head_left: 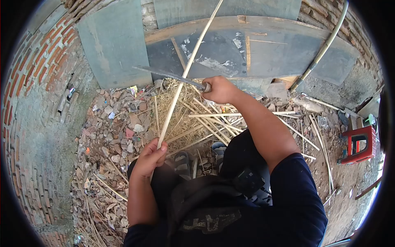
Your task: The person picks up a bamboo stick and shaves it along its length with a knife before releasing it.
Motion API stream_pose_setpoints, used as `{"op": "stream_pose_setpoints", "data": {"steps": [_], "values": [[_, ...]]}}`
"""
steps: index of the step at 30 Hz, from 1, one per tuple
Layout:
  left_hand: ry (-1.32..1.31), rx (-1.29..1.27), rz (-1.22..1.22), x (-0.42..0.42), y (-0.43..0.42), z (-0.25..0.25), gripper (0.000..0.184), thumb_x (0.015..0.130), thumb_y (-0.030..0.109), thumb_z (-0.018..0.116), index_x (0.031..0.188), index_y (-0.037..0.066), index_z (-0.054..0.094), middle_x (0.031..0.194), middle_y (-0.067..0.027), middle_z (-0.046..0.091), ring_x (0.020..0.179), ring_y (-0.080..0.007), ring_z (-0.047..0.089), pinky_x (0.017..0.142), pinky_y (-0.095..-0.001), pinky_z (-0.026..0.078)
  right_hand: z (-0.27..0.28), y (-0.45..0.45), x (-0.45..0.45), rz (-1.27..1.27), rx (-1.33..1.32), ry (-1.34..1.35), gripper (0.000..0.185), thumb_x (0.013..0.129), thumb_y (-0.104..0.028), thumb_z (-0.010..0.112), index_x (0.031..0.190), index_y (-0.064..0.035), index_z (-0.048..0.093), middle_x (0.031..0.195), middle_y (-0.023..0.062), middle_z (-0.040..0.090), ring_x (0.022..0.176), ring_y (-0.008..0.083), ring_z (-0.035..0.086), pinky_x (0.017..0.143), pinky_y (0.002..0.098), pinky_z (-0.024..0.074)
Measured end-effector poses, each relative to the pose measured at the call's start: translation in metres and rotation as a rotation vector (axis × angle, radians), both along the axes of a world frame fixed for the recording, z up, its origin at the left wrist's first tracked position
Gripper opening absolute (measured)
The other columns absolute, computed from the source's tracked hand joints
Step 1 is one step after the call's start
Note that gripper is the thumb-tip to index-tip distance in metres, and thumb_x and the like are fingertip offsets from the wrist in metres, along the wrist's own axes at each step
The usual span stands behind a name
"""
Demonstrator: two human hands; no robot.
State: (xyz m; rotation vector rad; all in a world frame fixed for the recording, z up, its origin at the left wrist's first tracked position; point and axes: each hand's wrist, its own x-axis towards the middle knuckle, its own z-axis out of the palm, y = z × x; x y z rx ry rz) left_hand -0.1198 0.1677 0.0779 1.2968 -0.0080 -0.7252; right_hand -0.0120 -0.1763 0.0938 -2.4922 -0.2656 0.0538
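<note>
My left hand (150, 158) is closed around the lower part of a long pale bamboo strip (177, 93), which slants up and away to the top of the view. In my right hand (222, 89) is the handle of a long-bladed knife (164, 73), its dark blade pointing left. The blade crosses the strip about midway along; whether it touches or only overlaps it I cannot tell. Below the crossing lies a heap of thin shavings (175, 113). Several cut bamboo strips (216, 123) lie crisscrossed on the ground between the shavings and my knees.
Rubble and stones (119, 123) cover the ground to the left, beside a brick wall (41, 61). Dark boards (279, 53) lean at the back, with a bamboo pole (321, 51) against them. A red plastic stool (358, 144) is at the right.
</note>
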Motion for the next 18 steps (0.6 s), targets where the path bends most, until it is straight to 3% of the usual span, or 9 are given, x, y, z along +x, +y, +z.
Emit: {"op": "stream_pose_setpoints", "data": {"steps": [6, 9, 12, 15, 18], "values": [[-0.163, 0.188, 0.040, -0.014, -0.019, -0.005, 0.013, 0.100, 0.018, 0.064, 0.100, 0.013, 0.052, 0.065, 0.0075, 0.039, 0.050, -0.0041, 0.030, 0.046, -0.0222, 0.023, 0.014, 0.033, -0.028, 0.247, -0.281, -0.133, 0.022, 0.071, -0.024, 0.072, 0.092, -0.0151, 0.072, 0.083, 0.0139, 0.073, 0.085, 0.0351, 0.071, 0.078, 0.0480, 0.0567], [-0.132, 0.095, 0.019, -0.018, -0.015, -0.016, 0.014, 0.100, 0.017, 0.064, 0.099, 0.013, 0.051, 0.065, 0.0075, 0.039, 0.050, -0.0042, 0.032, 0.046, -0.0228, 0.025, 0.005, 0.020, -0.015, 0.185, -0.185, -0.074, 0.024, 0.072, -0.025, 0.072, 0.092, -0.0127, 0.071, 0.085, 0.0150, 0.073, 0.088, 0.0357, 0.071, 0.079, 0.0492, 0.0562], [-0.372, 0.329, 0.049, -0.015, -0.017, -0.037, 0.014, 0.101, 0.017, 0.064, 0.099, 0.013, 0.051, 0.066, 0.0074, 0.041, 0.050, -0.0040, 0.034, 0.045, -0.0234, 0.027, -0.001, 0.003, -0.010, 0.101, -0.228, -0.098, 0.028, 0.072, -0.025, 0.072, 0.097, -0.0118, 0.072, 0.087, 0.0164, 0.073, 0.089, 0.0367, 0.071, 0.080, 0.0495, 0.0561], [-0.290, 0.307, 0.047, -0.017, -0.019, -0.033, 0.016, 0.100, 0.017, 0.065, 0.100, 0.012, 0.050, 0.066, 0.0074, 0.042, 0.051, -0.0039, 0.036, 0.046, -0.0237, 0.029, -0.004, 0.001, -0.015, 0.113, -0.264, -0.026, 0.035, 0.074, -0.029, 0.074, 0.104, -0.0108, 0.073, 0.089, 0.0182, 0.072, 0.090, 0.0378, 0.070, 0.081, 0.0493, 0.0560], [-0.535, 0.405, 0.000, -0.017, -0.014, -0.036, 0.014, 0.101, 0.018, 0.064, 0.100, 0.012, 0.051, 0.066, 0.0075, 0.043, 0.051, -0.0037, 0.036, 0.046, -0.0232, 0.029, -0.010, 0.011, -0.019, 0.167, -0.078, -0.063, 0.039, 0.078, -0.036, 0.077, 0.108, -0.0105, 0.072, 0.087, 0.0184, 0.071, 0.088, 0.0369, 0.070, 0.080, 0.0471, 0.0553]]}}
